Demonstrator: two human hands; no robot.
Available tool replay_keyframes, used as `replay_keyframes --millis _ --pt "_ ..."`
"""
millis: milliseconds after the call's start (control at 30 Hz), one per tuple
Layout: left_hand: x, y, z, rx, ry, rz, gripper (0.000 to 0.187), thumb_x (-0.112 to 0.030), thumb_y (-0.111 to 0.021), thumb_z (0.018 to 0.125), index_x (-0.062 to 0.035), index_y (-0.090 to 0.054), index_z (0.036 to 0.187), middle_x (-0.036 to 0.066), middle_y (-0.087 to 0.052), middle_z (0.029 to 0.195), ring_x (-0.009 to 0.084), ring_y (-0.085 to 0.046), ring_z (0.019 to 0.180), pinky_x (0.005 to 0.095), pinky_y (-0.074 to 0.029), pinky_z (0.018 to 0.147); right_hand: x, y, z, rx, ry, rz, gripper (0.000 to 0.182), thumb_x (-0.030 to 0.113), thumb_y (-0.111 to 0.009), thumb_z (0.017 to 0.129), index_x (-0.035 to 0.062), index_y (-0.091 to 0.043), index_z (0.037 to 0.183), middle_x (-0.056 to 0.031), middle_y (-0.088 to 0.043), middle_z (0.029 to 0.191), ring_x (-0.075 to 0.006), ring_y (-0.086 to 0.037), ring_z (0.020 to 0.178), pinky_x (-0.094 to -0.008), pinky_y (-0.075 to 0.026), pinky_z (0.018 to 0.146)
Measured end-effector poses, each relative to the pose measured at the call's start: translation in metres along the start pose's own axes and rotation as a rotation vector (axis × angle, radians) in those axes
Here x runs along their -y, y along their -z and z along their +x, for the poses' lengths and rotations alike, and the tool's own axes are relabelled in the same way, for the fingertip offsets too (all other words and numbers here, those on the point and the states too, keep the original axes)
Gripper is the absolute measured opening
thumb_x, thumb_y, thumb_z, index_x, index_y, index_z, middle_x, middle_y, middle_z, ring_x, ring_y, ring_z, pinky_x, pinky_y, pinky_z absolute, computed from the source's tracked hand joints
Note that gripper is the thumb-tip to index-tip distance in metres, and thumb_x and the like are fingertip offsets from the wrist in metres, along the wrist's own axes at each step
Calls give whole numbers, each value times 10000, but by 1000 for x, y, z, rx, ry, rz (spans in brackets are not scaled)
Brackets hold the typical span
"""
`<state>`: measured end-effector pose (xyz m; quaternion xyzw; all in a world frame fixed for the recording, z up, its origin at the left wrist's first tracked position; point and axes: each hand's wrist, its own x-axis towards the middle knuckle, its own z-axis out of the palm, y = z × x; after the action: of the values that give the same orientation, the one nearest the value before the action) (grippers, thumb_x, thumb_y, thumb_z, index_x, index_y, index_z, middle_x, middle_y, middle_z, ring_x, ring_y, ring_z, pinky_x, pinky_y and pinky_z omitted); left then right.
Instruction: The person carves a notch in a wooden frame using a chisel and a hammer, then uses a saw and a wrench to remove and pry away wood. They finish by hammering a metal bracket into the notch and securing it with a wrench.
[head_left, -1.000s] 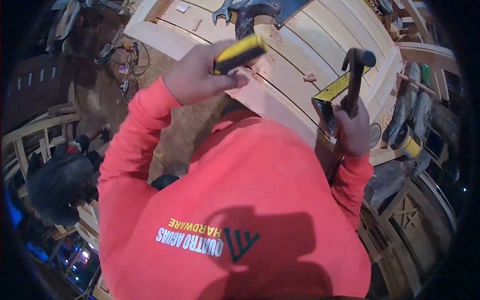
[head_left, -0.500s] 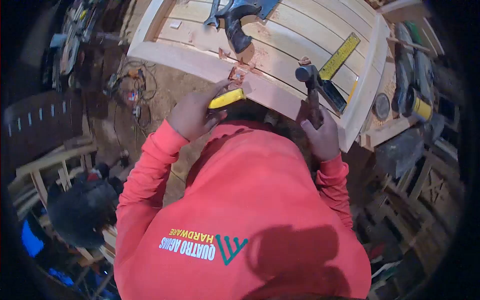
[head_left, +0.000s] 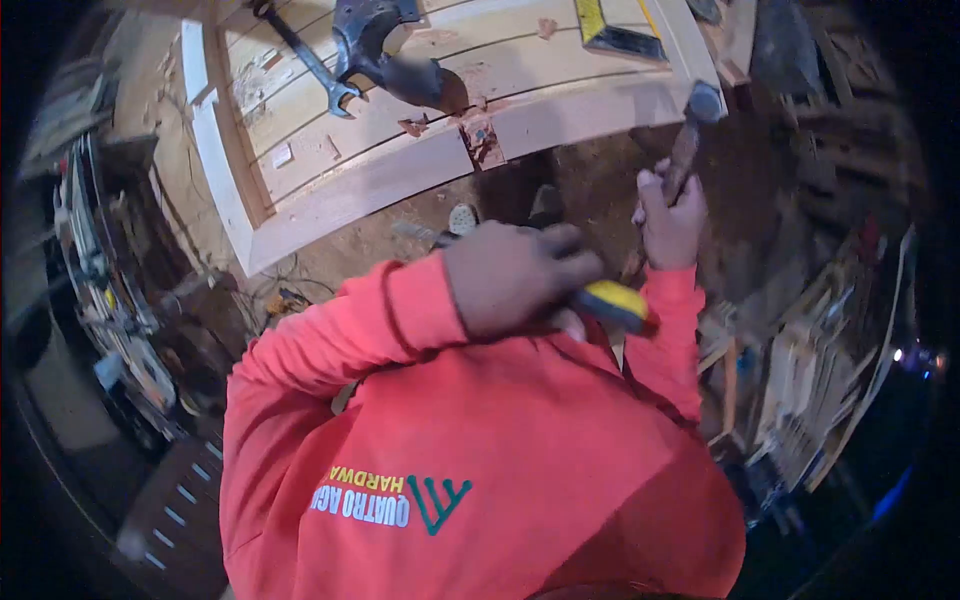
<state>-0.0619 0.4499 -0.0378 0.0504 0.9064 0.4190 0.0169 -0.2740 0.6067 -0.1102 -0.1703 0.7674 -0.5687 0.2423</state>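
Note:
My left hand (head_left: 520,275) is closed in front of my chest, around a chisel (head_left: 615,304) with a yellow-and-black handle; its blade is hidden. To the right, my right hand (head_left: 675,220) grips a hammer (head_left: 685,150) by its handle, head up, close to the corner of a wooden frame (head_left: 370,185). A rough notch (head_left: 483,140) with splintered wood is cut into the frame's near rail, beyond my left hand. Wood chips lie around it.
On the slatted panel inside the frame lie a handsaw (head_left: 385,55), an open-ended wrench (head_left: 305,60) and a try square (head_left: 620,42). Stacked timber (head_left: 800,400) stands at the right. More tools and clutter (head_left: 115,320) are at the left.
My left hand has swung right across my chest with the chisel. My right hand has drawn the hammer to the right, off the panel. The view has turned and shifted.

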Motion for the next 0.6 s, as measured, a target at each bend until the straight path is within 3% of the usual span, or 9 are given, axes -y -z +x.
replay_keyframes --millis 33,133,233,267,400,533,600 --pt "-8 -1 7 60 -99 48 620 -619 -663 884 -224 -544 1347 112 -590 944 350 -685 850 471 -575 673 2 3 -23 -64 1 -30 240 161 -726 942 24 -591 1086 -7 -586 778 -74 -549 554 -270 -459 506" --pt "-20 -19 21 102 -356 100 573 -623 -631 891 -298 -548 1356 109 -614 985 333 -691 760 476 -588 604 -22 32 -82 -142 -248 -123 244 183 -734 940 24 -596 1064 -11 -582 809 -90 -553 617 -275 -465 566" --pt "-13 -29 28 178 -359 101 545 -626 -624 900 -311 -549 1339 147 -651 1084 397 -687 689 510 -585 584 -106 58 -139 -268 -15 -196 229 181 -742 928 35 -593 1022 -7 -569 821 -107 -538 691 -280 -459 643" --pt "-6 -33 33 204 -354 95 539 -627 -621 903 -311 -548 1333 154 -656 1101 409 -686 679 516 -585 583 -107 57 -158 -308 -66 -108 225 177 -743 924 36 -589 1008 -4 -560 815 -108 -529 706 -284 -454 658" --pt "12 -44 42 289 -456 134 525 -734 -553 895 -286 -584 1167 126 -701 851 397 -701 715 522 -546 591 -102 35 -224 -366 -154 -116 195 139 -731 912 38 -571 962 4 -532 792 -98 -505 722 -286 -439 662" --pt "14 -42 38 331 -476 151 555 -770 -563 867 -254 -617 1064 99 -666 721 362 -682 645 501 -503 538 -66 14 -263 -389 -332 13 170 88 -713 910 32 -557 949 8 -521 784 -75 -488 678 -276 -434 607" --pt "19 -34 34 325 -518 229 572 -780 -562 861 -244 -620 1051 86 -655 700 346 -676 620 487 -494 521 -78 8 -283 -459 -384 -70 182 81 -719 915 36 -552 971 15 -517 789 -62 -470 638 -261 -428 571"
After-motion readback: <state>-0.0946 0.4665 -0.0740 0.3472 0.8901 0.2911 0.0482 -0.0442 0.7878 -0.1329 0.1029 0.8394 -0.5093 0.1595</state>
